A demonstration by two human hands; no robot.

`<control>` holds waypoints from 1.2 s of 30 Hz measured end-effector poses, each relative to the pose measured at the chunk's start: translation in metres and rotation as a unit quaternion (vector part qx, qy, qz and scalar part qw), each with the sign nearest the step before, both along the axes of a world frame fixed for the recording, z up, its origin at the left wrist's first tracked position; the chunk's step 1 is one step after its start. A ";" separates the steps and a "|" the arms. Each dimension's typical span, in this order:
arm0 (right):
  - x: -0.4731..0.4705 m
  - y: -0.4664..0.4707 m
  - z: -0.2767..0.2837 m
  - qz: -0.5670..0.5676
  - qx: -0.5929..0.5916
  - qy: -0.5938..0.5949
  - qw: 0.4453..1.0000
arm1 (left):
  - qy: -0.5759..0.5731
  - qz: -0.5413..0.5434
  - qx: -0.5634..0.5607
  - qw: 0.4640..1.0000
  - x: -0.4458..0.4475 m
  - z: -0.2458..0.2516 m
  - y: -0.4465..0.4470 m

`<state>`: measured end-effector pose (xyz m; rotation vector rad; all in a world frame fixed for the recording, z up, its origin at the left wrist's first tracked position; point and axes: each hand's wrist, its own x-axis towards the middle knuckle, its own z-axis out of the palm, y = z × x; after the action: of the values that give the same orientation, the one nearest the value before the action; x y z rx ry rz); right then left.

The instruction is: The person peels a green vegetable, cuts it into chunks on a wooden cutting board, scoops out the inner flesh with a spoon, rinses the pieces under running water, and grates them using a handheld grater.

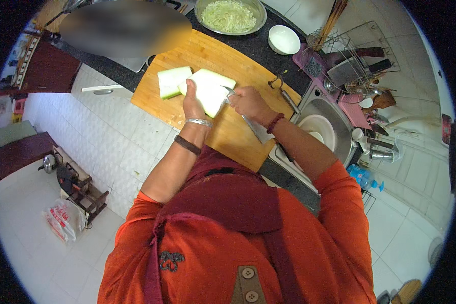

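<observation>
My left hand [193,103] grips a thick piece of pale green gourd [211,93] by its left edge, thumb on the white cut face. My right hand [252,103] holds a small metal utensil [229,91], probably a spoon, against the right side of that face. Its far end is hard to make out in the glare. A second gourd piece [171,80] lies just left of the first on the wooden cutting board [197,45]. Below my right wrist a knife with a broad blade [257,130] lies on the board, partly hidden by my forearm.
A peeler [290,102] rests at the board's right edge. Beyond the board stand a metal bowl [263,21] of shredded pale vegetable and a white bowl [285,41]. At right are a sink [342,127] with a basin [326,125] and a wire rack [359,43] holding knives.
</observation>
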<state>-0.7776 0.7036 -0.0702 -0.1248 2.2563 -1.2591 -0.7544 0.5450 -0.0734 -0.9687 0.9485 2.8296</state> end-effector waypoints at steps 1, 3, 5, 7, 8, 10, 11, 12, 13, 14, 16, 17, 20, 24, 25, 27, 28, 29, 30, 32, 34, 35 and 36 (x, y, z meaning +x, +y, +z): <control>-0.001 0.000 0.007 -0.021 -0.027 -0.061 0.998 | 0.022 -0.006 -0.008 1.000 0.001 -0.002 0.000; 0.001 0.000 0.022 -0.063 -0.079 -0.180 0.979 | 0.043 -0.011 -0.025 0.999 0.002 -0.006 0.000; 0.007 0.000 0.025 -0.091 -0.105 -0.214 0.967 | 0.042 -0.009 -0.044 0.998 0.002 -0.009 0.001; 0.016 -0.003 0.031 -0.112 -0.136 -0.249 0.952 | 0.051 0.004 -0.029 0.998 0.002 -0.013 0.001; 0.021 -0.005 0.035 -0.120 -0.155 -0.267 0.944 | 0.056 0.010 -0.022 0.998 0.002 -0.014 0.001; 0.024 -0.005 0.035 -0.129 -0.191 -0.304 0.924 | 0.056 0.024 -0.006 0.998 0.002 -0.010 0.005; 0.025 -0.003 0.030 -0.129 -0.209 -0.324 0.914 | 0.056 0.031 0.002 0.998 0.002 -0.007 0.006; 0.025 -0.004 0.029 -0.127 -0.227 -0.342 0.903 | 0.067 0.031 -0.006 0.997 0.001 -0.010 0.005; 0.024 -0.005 0.029 -0.128 -0.234 -0.352 0.897 | 0.078 0.032 -0.013 0.996 0.000 -0.012 0.005; 0.023 -0.005 0.030 -0.129 -0.241 -0.361 0.892 | 0.089 0.033 -0.020 0.995 0.000 -0.014 0.004; 0.019 -0.005 0.030 -0.129 -0.250 -0.364 0.888 | 0.092 0.019 -0.029 0.995 -0.002 -0.013 0.003; 0.018 -0.002 0.027 -0.129 -0.252 -0.359 0.890 | 0.094 0.012 -0.034 0.995 -0.002 -0.012 0.002; -0.006 0.017 0.040 -0.011 -0.110 -0.202 0.973 | 0.118 -0.132 -0.053 0.983 0.000 -0.016 -0.014; -0.043 0.042 0.052 0.164 0.033 0.077 0.983 | 0.158 -0.360 0.211 0.895 0.003 0.016 -0.055; -0.046 0.042 0.051 0.219 0.036 0.172 0.960 | 0.155 -0.364 0.251 0.883 0.003 0.017 -0.059; -0.049 0.035 0.055 0.322 0.044 0.352 0.878 | 0.149 -0.367 0.329 0.857 0.003 0.012 -0.067; -0.047 0.030 0.060 0.323 0.074 0.325 0.886 | 0.148 -0.373 0.313 0.861 0.003 0.005 -0.067; -0.043 0.026 0.065 0.323 0.104 0.298 0.892 | 0.141 -0.394 0.252 0.872 0.004 0.001 -0.069; -0.038 0.021 0.072 0.322 0.134 0.268 0.898 | 0.132 -0.414 0.192 0.880 0.006 -0.001 -0.070; -0.029 0.011 0.078 0.325 0.210 0.236 0.891 | 0.137 -0.429 0.170 0.877 0.009 -0.016 -0.074; -0.027 0.015 0.070 0.331 0.224 0.266 0.877 | 0.112 -0.385 0.144 0.905 0.015 -0.015 -0.065; -0.026 0.023 0.055 0.337 0.200 0.314 0.865 | 0.100 -0.362 0.130 0.918 0.019 -0.014 -0.059; -0.025 0.023 0.052 0.343 0.174 0.360 0.850 | 0.113 -0.344 0.151 0.920 0.021 -0.014 -0.055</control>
<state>-0.8021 0.7264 -0.0179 -1.3256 2.5936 -0.4172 -0.7337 0.4902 -0.0872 -0.2031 0.6522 2.3850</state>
